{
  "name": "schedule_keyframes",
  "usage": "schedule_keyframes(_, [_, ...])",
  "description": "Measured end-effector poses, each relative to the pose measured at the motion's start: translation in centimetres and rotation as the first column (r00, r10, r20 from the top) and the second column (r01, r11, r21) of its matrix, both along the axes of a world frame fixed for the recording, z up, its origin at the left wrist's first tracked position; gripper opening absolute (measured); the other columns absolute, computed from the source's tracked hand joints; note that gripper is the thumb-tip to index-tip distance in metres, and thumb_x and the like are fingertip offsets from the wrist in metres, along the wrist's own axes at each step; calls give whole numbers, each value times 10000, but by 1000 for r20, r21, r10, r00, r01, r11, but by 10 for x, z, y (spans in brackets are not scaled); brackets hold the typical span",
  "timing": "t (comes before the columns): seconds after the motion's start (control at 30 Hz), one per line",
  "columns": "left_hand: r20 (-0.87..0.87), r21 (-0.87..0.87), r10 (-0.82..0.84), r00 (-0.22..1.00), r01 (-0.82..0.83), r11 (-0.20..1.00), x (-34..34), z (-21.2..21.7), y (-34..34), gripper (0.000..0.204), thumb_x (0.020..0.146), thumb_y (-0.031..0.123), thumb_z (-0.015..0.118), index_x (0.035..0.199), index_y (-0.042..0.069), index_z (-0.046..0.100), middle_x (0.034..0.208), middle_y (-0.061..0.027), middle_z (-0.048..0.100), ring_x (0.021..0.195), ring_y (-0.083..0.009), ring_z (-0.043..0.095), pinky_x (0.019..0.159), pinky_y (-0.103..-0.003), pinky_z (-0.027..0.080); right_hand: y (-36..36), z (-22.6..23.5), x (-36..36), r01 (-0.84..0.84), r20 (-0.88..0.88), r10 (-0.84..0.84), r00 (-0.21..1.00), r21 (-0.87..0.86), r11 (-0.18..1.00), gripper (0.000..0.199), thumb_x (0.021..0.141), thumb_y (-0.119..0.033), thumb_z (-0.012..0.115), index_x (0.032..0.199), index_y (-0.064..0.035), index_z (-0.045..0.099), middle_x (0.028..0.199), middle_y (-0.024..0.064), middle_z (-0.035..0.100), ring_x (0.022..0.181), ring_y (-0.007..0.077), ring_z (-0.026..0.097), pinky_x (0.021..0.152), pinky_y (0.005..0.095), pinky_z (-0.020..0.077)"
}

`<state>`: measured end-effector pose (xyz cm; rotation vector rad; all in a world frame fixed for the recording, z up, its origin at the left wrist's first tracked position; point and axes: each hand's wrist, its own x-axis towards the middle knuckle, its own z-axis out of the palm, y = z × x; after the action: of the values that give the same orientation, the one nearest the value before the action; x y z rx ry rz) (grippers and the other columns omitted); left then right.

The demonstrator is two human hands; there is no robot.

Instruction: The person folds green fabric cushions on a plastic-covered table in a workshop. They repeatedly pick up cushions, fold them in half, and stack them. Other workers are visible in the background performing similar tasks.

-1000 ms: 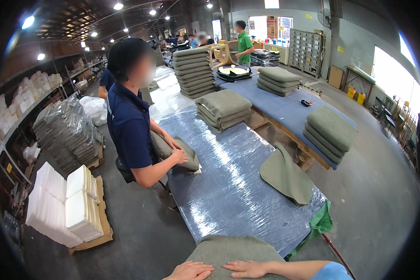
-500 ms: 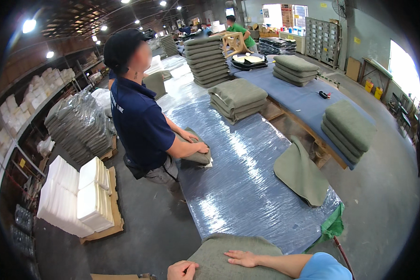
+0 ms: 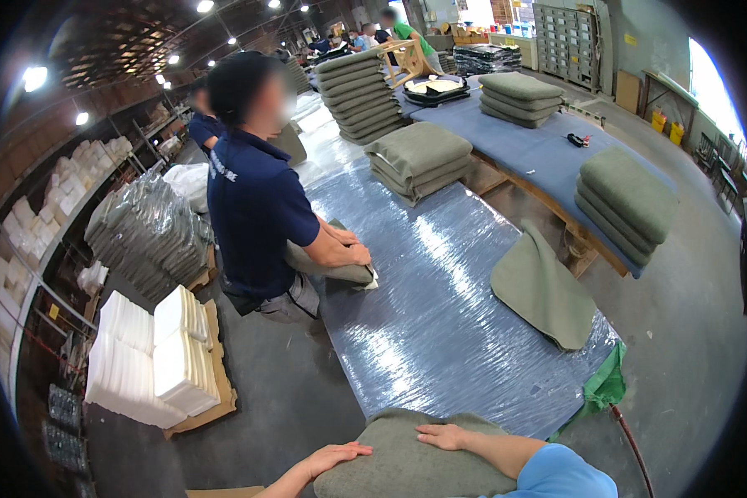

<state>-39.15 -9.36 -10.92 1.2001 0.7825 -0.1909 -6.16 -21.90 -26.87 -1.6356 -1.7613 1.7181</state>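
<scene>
An olive-green cushion (image 3: 407, 465) lies at the near end of a long table covered in shiny plastic film (image 3: 423, 307). My left hand (image 3: 328, 456) rests flat against the cushion's left edge, fingers together. My right hand (image 3: 441, 436) lies flat on top of the cushion, with a light blue sleeve behind it. Neither hand grips anything. Across the table's left side a person in a dark blue shirt (image 3: 253, 216) presses both hands on another green cushion (image 3: 332, 266).
A loose green cover (image 3: 544, 290) hangs over the table's right edge. Stacks of green cushions (image 3: 419, 158) (image 3: 627, 199) (image 3: 361, 83) stand further along. White foam stacks on a pallet (image 3: 153, 357) and wrapped bundles (image 3: 145, 236) stand at left. A green rag (image 3: 604, 386) hangs at right.
The view has moved closer and lower toward the table. My hands have come further onto the near cushion. The person in blue keeps pressing on their cushion.
</scene>
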Motion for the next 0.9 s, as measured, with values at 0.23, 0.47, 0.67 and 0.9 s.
schedule_keyframes(0.23, [-41, -15, 118, 992, -119, 993, 28, -45, 13, 416, 1058, 281, 572, 1402, 85, 700, 1493, -42, 641, 1490, -230, 430, 1253, -381, 290, -9, 31, 23, 21, 87, -18, 996, -33, 999, 742, 1033, -685, 456, 1601, -209, 480, 1580, 152, 539, 1458, 356, 498, 1214, 425, 378])
schedule_keyframes(0.47, [141, -120, 717, 683, -707, 697, -13, -5, -41, 311, 1043, 156, 569, 1192, -40, 759, 1244, -111, 751, 1129, -224, 692, 1065, -347, 487, -151, 153, 91, 558, -30, -564, 825, -116, 822, 583, 1030, -531, 618, 1390, -79, 701, 1322, 140, 737, 1238, 267, 686, 1115, 376, 482])
schedule_keyframes(0.67, [524, 455, 566, 637, -771, 446, -14, 39, -112, 311, 1063, 167, 546, 1055, -37, 781, 1122, -123, 780, 1111, -218, 693, 1025, -329, 497, -257, 188, 17, 961, -605, -792, 84, -161, 224, 562, 1082, -430, 538, 1182, 79, 756, 1204, 201, 765, 1142, 275, 719, 1053, 395, 520])
schedule_keyframes(0.9, [631, 617, 356, 689, -724, 308, 42, 49, -36, 290, 1061, 153, 562, 978, -27, 772, 955, -98, 772, 917, -182, 704, 858, -317, 528, -182, 157, 30, 961, -728, -686, 10, 195, -194, 724, 1106, -554, 398, 918, 45, 760, 943, 171, 777, 861, 237, 702, 841, 381, 536])
